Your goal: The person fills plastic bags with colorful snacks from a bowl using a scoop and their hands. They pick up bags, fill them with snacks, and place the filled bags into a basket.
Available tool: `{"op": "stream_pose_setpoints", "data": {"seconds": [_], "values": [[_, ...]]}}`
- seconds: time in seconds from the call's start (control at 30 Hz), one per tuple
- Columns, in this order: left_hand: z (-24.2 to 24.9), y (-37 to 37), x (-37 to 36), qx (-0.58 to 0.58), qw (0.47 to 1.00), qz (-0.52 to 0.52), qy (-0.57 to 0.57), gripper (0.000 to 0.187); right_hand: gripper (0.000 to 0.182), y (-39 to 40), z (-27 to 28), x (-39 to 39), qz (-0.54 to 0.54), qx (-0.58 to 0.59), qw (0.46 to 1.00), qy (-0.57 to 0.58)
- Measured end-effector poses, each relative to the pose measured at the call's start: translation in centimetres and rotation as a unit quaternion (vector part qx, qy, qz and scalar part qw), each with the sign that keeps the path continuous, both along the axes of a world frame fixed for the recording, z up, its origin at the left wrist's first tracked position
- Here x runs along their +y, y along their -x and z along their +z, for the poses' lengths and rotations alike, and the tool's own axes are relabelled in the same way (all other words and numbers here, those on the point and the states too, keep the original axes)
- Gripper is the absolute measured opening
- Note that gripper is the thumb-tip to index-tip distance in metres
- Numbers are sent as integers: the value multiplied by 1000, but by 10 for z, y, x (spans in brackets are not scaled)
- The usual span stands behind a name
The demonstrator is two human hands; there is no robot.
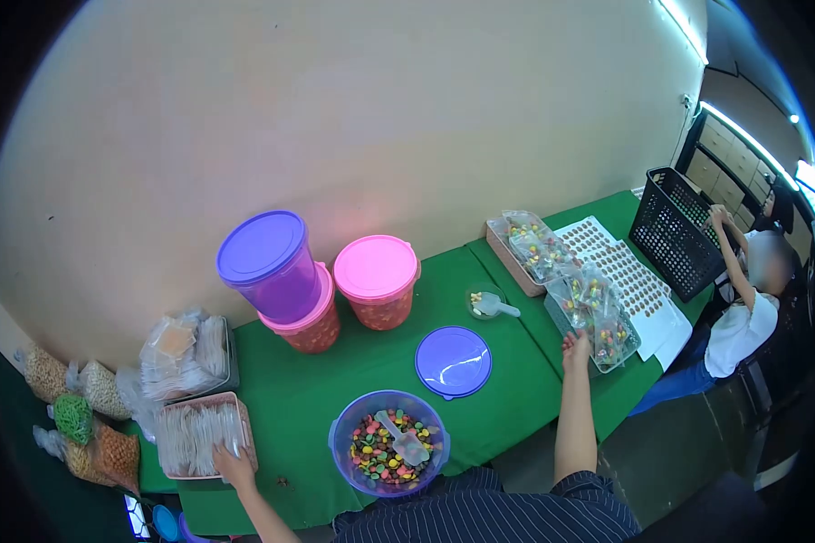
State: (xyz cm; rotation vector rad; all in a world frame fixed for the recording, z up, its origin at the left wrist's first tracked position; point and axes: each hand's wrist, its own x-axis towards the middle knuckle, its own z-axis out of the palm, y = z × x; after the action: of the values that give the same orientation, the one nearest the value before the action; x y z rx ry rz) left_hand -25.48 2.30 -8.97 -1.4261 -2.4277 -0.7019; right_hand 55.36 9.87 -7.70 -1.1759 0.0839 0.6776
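Note:
My left hand point(235, 464) reaches over the near right corner of a pink basket point(249, 433), its fingers stretched out on the stacked clear plastic bags point(199, 434). My right hand point(575, 351) is at the near left side of a grey-green basket point(629, 351) heaped with filled bags of colourful candies point(593, 308). Its fingers are apart, and I see nothing held in them. Between my arms stands a purple tub point(342, 460) of multicoloured candies point(371, 452), with a clear scoop point(410, 447) lying on top. A purple lid point(453, 362) lies flat behind the tub.
Tall lidded tubs, purple point(267, 281) and pink point(385, 312), stand near the wall. A small bowl with a scoop point(498, 306) sits beside sticker sheets point(620, 271) and another bag-filled basket point(512, 262). At right, a person point(743, 317) holds a black crate point(675, 235). Snack sacks point(72, 418) lie left.

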Motion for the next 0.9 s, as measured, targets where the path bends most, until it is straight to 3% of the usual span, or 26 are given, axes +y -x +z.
{"op": "stream_pose_setpoints", "data": {"seconds": [0.03, 0.07, 0.17, 0.23, 0.37, 0.47, 0.57, 0.63, 0.77, 0.8, 0.83, 0.9], "values": [[2, 13, -5, -119, 986, -27, 115, 44, 41, 20, 2, -1, 36, -16, 999, 9], [0, 16, -9, -117, 986, -28, 115, 44, 41, 40, 9, 0, 35, -13, 999, 9], [-3, 19, -16, -96, 991, -37, 91, 43, 36, 91, 32, 1, 99, -73, 992, 32], [13, 7, -21, -96, 994, -19, 49, 41, 30, 115, 42, 4, 148, -156, 976, 32], [46, -15, -28, -45, 998, -6, -45, 38, 24, 155, 74, 8, 188, -213, 959, 15], [70, -23, -33, -102, 993, 41, -31, 37, 22, 178, 89, 10, 220, -271, 937, -28], [102, -41, -36, -177, 977, 26, -115, 39, 20, 208, 114, 8, 239, -337, 909, -62], [127, -72, -38, -295, 924, -25, -243, 39, 19, 232, 130, 1, 267, -361, 889, -87], [158, -148, -31, -465, 830, -175, -253, 36, 20, 292, 151, -19, 443, -313, 825, -154], [144, -158, -29, -554, 766, -208, -251, 36, 20, 313, 153, -29, 501, -280, 803, -163], [150, -179, -28, -664, 664, -235, -251, 29, 20, 334, 153, -40, 554, -246, 777, -170], [153, -208, -26, -763, 560, -235, -221, 20, 33, 359, 148, -59, 664, -279, 672, -173]]}}
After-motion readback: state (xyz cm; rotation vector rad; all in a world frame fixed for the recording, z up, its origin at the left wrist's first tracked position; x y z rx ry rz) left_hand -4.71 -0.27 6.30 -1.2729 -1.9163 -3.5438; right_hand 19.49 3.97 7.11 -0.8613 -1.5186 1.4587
